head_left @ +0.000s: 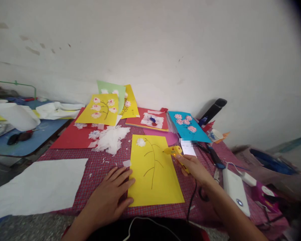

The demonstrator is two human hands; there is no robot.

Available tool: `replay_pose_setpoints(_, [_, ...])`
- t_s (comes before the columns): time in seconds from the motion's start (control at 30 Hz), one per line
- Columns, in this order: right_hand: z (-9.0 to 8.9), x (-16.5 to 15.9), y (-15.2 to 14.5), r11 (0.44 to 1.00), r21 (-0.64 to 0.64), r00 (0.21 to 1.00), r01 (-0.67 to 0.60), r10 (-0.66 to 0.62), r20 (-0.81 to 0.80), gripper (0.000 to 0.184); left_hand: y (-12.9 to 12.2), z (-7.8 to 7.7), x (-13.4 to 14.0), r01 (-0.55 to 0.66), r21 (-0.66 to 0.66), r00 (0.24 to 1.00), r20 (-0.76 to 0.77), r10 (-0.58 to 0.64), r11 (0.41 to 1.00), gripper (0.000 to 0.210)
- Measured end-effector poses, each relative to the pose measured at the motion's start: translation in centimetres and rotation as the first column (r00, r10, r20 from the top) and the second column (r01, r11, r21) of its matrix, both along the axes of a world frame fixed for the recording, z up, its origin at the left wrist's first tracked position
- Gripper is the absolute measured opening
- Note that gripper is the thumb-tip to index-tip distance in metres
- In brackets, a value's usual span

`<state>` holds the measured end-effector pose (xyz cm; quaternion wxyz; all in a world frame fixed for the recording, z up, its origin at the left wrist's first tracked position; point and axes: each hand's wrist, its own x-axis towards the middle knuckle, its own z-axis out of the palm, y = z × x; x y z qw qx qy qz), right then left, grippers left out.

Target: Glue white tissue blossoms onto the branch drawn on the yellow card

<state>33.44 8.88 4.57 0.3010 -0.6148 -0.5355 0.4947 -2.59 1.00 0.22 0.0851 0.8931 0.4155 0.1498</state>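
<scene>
The left fingers (124, 176) are spread, palm down, their tips on the left edge of the yellow sheet (140, 192); the right fingers (190, 161) are wrapped around the handle of a glue gun (174, 150).

Clock directions run from the middle of the sheet. The near edge of the counter (86, 182) passes at 6 o'clock, close below the sheet. The white paper (37, 184) covers much of the 9 o'clock side, with a strip of checked cloth between it and the left fingers. A narrower strip shows at 3 to 4 o'clock, between the sheet and a black cord (191, 200). The red card (67, 137) lies at 10 o'clock, the blue card (190, 130) at 1, with the sheet's top edge apart from both. Torn tissue (111, 139) is heaped at 10, nearer in. A power bank (235, 190) lies between 3 and 4, beyond the right forearm.

The glue gun sits between 1 and 2 o'clock, its nozzle pointing to 9 over the sheet's upper right; whether it touches cannot be told. On the sheet, drawn branches (154, 160) run down the middle, and a white tuft (140, 142) sits at 11, well apart from the left fingers.
</scene>
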Motion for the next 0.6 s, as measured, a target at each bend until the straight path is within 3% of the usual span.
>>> replay_pose_setpoints(0.27, [-0.89, 0.31, 0.10, 1.000, 0.003, 1.000, -0.012, 0.012, 0.025, 0.052, -0.09, -0.33, -0.06, 0.002, 0.004, 1.000, 0.001, -0.002, 1.000, 0.050])
replay_pose_setpoints(0.6, [-0.41, -0.38, -0.07, 0.999, -0.009, 0.998, -0.053, 0.053, 0.043, 0.054, -0.02, -0.17, -0.03, 0.009, 0.010, 1.000, 0.025, -0.009, 1.000, 0.050])
